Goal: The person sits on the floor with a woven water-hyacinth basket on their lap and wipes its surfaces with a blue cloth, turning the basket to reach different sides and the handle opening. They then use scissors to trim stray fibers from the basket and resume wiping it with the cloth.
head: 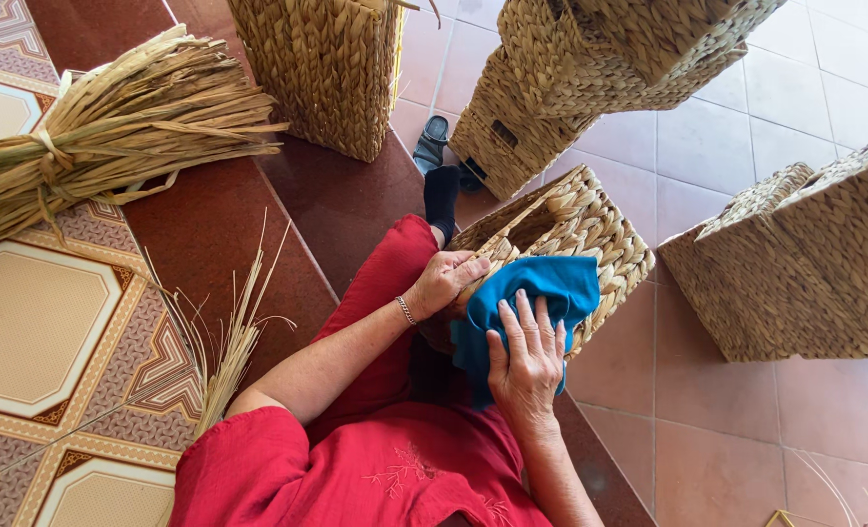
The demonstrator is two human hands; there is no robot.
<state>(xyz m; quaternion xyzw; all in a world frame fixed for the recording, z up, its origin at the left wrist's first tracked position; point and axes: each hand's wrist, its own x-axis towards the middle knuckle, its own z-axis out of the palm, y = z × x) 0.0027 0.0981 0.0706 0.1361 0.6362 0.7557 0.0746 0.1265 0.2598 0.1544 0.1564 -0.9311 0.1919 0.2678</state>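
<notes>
A woven straw basket point(590, 229) rests tilted against my lap, its open side facing up and left. My left hand point(444, 281) grips the basket's near rim. My right hand point(526, 359) lies flat, fingers spread, pressing a blue cloth point(561, 285) against the basket's side. The cloth drapes over the basket's edge and hangs down toward my red clothing point(395, 468). A thin bracelet circles my left wrist.
A tied bundle of dried straw point(102, 132) lies on the patterned floor at left, with loose strands point(224, 351) nearer me. Several more woven baskets stand around: one tall basket point(322, 68) at the top, stacked baskets point(600, 59) top right, another basket point(805, 259) at right. A dark sandal point(432, 141) sits on the tiles.
</notes>
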